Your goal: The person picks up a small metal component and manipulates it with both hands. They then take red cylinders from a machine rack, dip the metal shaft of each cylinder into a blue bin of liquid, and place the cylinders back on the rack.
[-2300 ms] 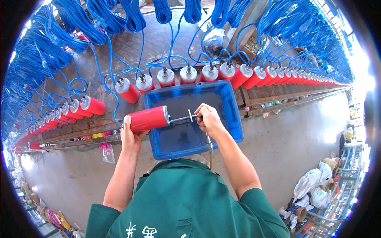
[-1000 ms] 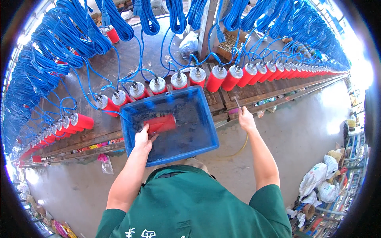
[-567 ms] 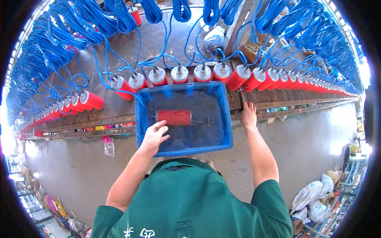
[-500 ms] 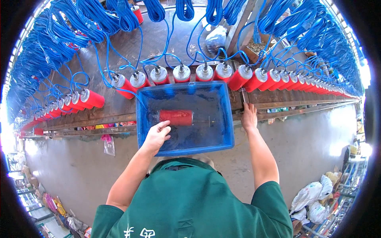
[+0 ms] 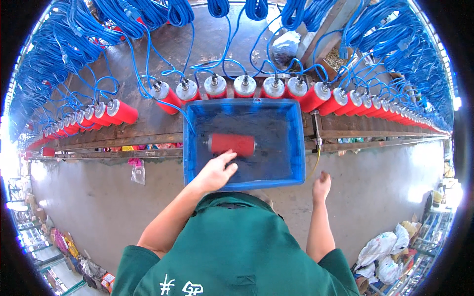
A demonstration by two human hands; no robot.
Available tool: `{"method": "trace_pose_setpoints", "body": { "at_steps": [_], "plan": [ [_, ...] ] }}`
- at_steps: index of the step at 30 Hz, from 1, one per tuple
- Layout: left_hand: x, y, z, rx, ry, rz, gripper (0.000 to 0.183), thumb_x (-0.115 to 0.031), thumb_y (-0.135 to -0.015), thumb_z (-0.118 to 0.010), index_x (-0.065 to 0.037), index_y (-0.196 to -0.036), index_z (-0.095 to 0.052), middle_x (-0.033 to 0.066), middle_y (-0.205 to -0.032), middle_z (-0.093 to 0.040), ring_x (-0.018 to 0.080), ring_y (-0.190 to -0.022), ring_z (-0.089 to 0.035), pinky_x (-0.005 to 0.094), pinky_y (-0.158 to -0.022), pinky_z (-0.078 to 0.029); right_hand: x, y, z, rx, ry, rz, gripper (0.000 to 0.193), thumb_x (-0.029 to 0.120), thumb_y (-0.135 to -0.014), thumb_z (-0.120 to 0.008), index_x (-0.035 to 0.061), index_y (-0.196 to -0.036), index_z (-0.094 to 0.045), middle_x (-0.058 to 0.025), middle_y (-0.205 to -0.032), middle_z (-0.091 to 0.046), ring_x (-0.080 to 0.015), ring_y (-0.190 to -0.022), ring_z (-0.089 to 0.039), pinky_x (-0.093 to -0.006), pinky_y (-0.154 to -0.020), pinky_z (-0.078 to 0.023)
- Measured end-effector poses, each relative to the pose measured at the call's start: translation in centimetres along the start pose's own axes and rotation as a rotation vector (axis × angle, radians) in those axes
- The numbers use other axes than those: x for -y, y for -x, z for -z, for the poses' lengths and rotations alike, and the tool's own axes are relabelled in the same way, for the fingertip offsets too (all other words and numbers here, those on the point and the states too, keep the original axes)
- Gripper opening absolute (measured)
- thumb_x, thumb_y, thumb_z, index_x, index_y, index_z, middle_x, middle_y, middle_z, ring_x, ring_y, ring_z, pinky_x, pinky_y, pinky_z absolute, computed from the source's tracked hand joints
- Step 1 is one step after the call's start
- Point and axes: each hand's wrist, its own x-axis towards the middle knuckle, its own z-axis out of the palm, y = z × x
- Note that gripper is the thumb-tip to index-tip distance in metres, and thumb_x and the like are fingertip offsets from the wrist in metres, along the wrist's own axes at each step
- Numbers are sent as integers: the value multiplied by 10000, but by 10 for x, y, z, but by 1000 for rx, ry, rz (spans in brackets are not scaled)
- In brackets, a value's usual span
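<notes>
A red cylinder (image 5: pixel 232 144) with metal ends lies on its side in a blue plastic tub (image 5: pixel 296 143) that appears to hold water. A blue cable (image 5: pixel 170 105) runs over the tub's left rim toward the cylinder. Over the tub's near part, my left hand (image 5: pixel 216 172) is open, its fingertips close to the cylinder's lower side; whether they touch it I cannot tell. My right hand (image 5: pixel 321 186) hangs in the air to the right of the tub, its fingers blurred, with no object visible in it. Above it, a metal fitting (image 5: pixel 317 132) with a yellow hose (image 5: pixel 315 163) sits at the bench edge.
Red cylinders (image 5: pixel 355 101) with silver caps stand in a long row along the dark bench (image 5: pixel 143 140), wired to hanging coils of blue cable (image 5: pixel 180 12). A clear bag (image 5: pixel 286 48) lies farther back beside a metal post. White sacks (image 5: pixel 380 246) lie at lower right.
My right hand has left the metal fitting and come down toward me, exposing the yellow hose. My left hand has shifted from the cylinder's left part toward its middle. The view has shifted slightly.
</notes>
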Motion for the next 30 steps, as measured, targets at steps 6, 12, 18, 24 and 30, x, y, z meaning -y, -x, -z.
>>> {"method": "trace_pose_setpoints", "body": {
  "at_steps": [6,12,18,24,30],
  "plan": [
    [-19,7,8,90,-192,-124,517,-245,-1033,-616,41,-1458,-548,255,-1476,-581,382,-1376,-557,425,-1172,-428,-133,115,-34,333,217,-295,323,137,-909,-641,67,-1214,-720,-175,-1093,-764,-323,-1023,-743,-436,-809,-608],
    [-28,15,12,91,-374,-195,525,-269,-1036,-592,24,-1467,-532,249,-1456,-591,378,-1369,-552,447,-1183,-417,-112,171,-32,706,299,-326,377,263,-875,-696,76,-1198,-744,-188,-1091,-775,-332,-1052,-748,-415,-906,-592],
    [-30,15,11,127,-426,-237,527,-278,-1037,-596,15,-1470,-526,235,-1442,-601,369,-1363,-554,450,-1177,-422,-54,146,-31,741,68,-410,348,250,-936,-661,54,-1214,-731,-181,-1086,-767,-300,-1015,-736,-414,-882,-601],
    [-37,17,11,123,-410,-266,515,-256,-1023,-612,20,-1451,-536,244,-1409,-618,382,-1335,-573,462,-1153,-445,-40,124,-33,645,-156,-486,302,92,-983,-577,38,-1260,-684,-74,-1062,-704,-206,-921,-673,-398,-747,-629],
    [-35,15,6,112,-388,-313,516,-239,-1013,-612,33,-1444,-536,247,-1402,-620,392,-1322,-580,469,-1146,-451,-38,135,-25,675,-55,-567,312,53,-971,-549,36,-1249,-691,-73,-1056,-701,-189,-930,-667,-423,-755,-634]
  ]
}}
